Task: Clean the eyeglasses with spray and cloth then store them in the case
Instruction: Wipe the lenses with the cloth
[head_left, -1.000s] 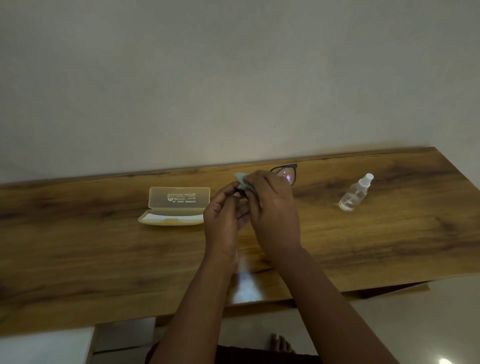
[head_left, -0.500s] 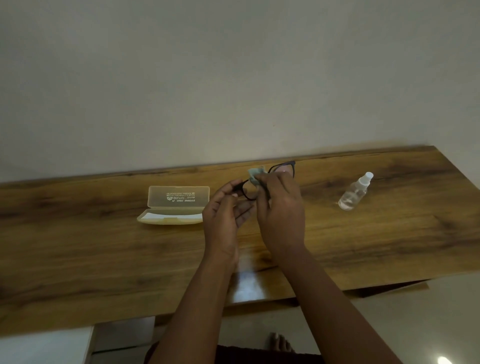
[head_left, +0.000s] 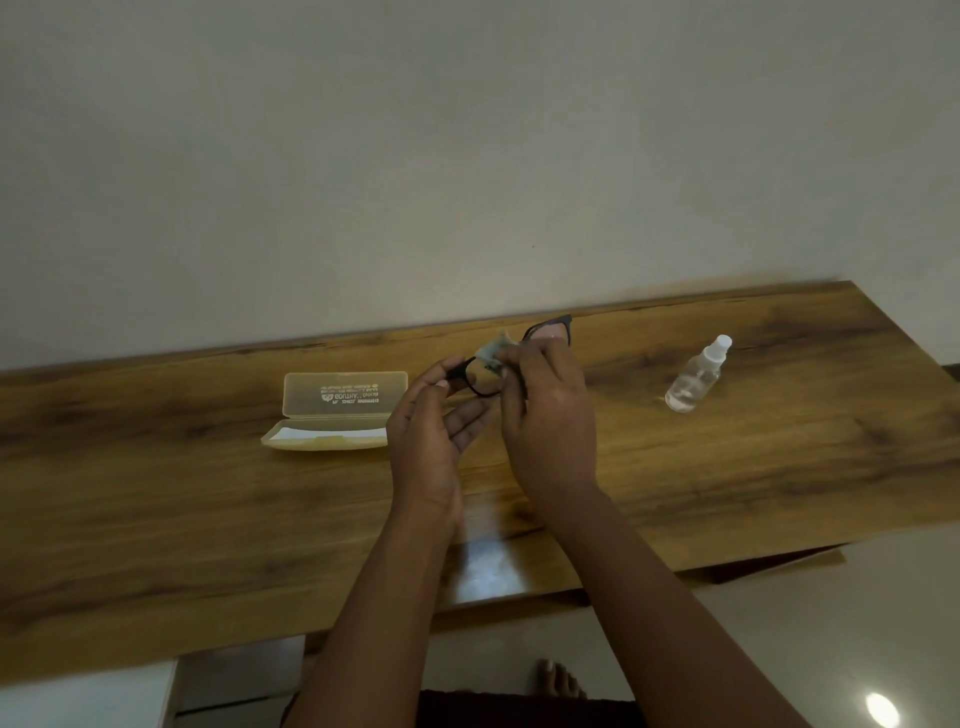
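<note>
Lying open at the left of the wooden worktop (head_left: 156, 499) is the eyeglass case (head_left: 332, 415), a pale, translucent yellowish box with its lid standing up and showing small white lettering, too fine to read. Just to its right your left hand (head_left: 431, 441) pinches the left end of the eyeglasses (head_left: 485, 376) between thumb and forefinger, the other fingers relaxed and spread below. The eyeglasses are held above the worktop, tilted so that their right side sits higher and further from you; the frame is dark and thin, with clear lenses, and the right lens rim peeks out above your knuckles. Your right hand (head_left: 545, 415) curls around a small, crumpled, pale grey-green cloth (head_left: 496, 349), which it presses against the left lens. Well apart to the right, the spray bottle (head_left: 696, 376) rests on the worktop, clear plastic with a white cap, its top leaning toward the wall.
</note>
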